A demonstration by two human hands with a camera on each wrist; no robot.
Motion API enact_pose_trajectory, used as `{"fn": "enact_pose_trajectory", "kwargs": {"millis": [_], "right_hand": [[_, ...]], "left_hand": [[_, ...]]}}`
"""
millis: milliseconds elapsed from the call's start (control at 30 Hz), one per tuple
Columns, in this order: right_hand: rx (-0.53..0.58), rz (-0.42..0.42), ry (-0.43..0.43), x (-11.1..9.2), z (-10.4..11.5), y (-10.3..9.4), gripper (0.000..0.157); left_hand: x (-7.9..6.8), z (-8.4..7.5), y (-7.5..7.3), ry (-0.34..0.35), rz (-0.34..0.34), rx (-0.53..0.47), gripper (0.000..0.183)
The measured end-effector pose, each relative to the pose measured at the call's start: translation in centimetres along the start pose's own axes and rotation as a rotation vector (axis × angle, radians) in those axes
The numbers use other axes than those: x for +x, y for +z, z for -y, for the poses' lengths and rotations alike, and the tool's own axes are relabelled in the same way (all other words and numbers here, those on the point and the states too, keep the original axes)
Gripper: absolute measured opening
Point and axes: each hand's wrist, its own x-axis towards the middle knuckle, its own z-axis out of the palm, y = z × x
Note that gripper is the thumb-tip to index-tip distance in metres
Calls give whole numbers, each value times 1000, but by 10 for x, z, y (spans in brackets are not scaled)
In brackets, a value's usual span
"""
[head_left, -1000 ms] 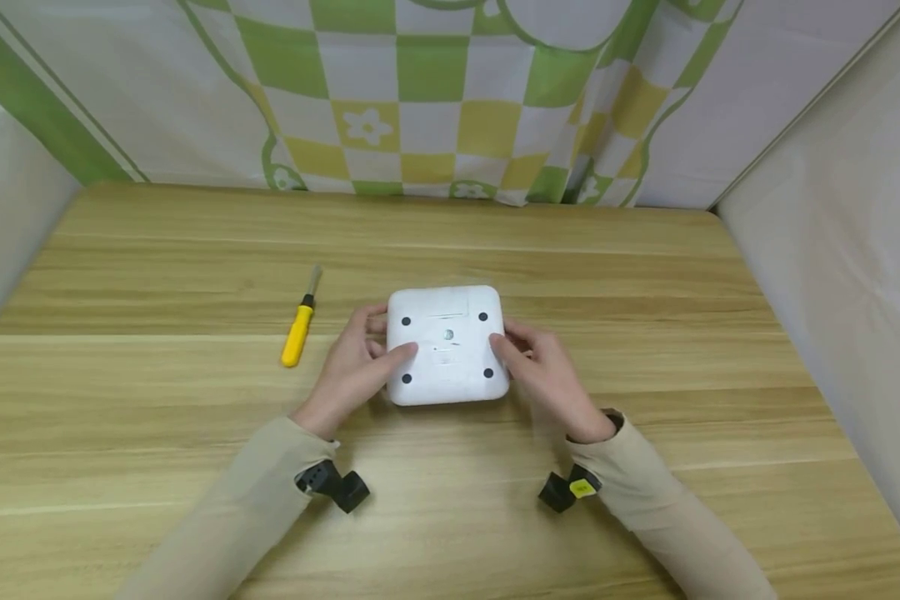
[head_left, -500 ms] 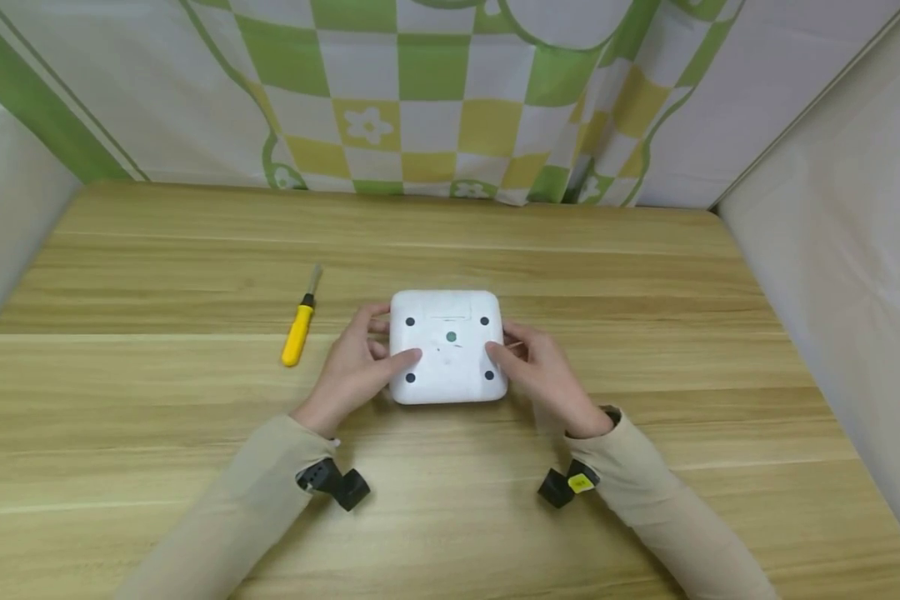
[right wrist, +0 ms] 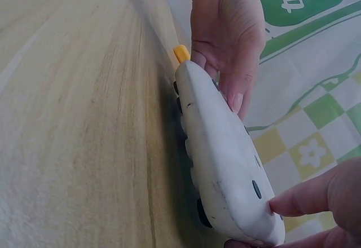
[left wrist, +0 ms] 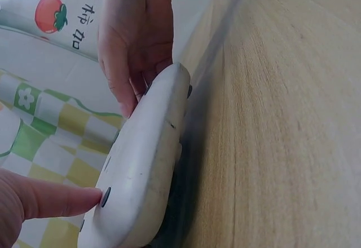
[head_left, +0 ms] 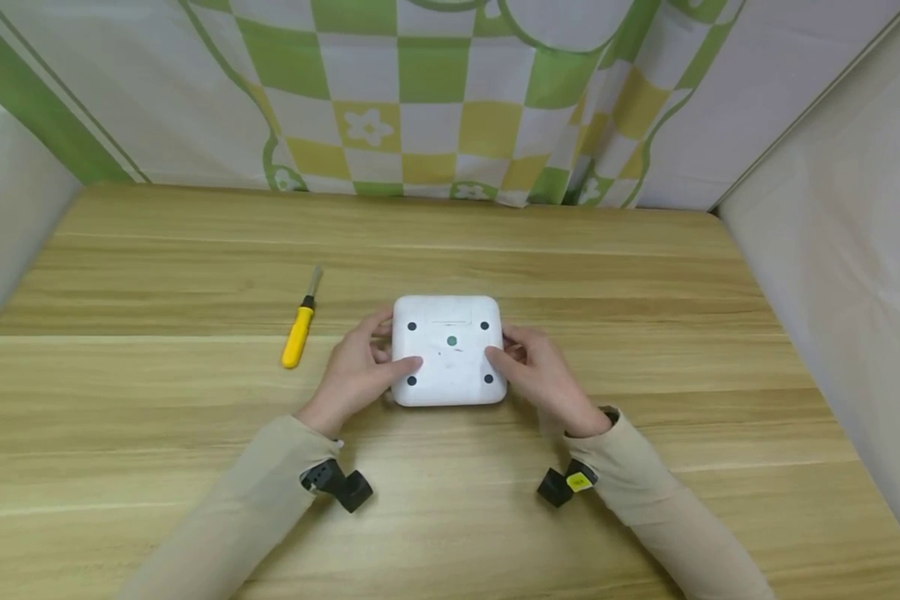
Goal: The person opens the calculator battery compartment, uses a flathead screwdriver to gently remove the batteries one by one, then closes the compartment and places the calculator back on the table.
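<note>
Both hands hold a white rounded-square device (head_left: 457,392) with its underside up. That face has black rubber feet at the corners, a small green dot near the middle and a thin cover line by the far edge. My left hand (head_left: 356,367) grips its left side, thumb on top and fingers curled beneath. On the opposite side my right hand (head_left: 543,371) does the same. Black and white knobs like keys (right wrist: 201,211) stick out from the downward face in the right wrist view, close over the table. Most of that face is hidden.
A screwdriver (head_left: 297,333) with a yellow handle lies on the wooden table (head_left: 645,292) left of the device, tip pointing away. Behind the table's far edge hangs a green, yellow and white checked curtain (head_left: 431,100). Pale walls stand at both sides.
The device has come slightly towards me and its far edge has dipped, both hands moving with it. The grip stays the same, and the screwdriver has not moved.
</note>
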Motion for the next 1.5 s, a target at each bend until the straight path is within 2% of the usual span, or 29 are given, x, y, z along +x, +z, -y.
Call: {"fn": "enact_pose_trajectory", "kwargs": {"millis": [233,600,1133,1500], "right_hand": [[-14,5,17,2,-3,3,38],[-27,3,78,4,-6,6,43],[-87,1,77,6,-5,5,45],[-111,-15,73,6,-7,4,45]], "left_hand": [[1,1,1,-9,3,33,74],[1,0,1,-38,10,79,76],[3,0,2,-58,-2,111,77],[4,0,3,-34,-17,137,75]]}}
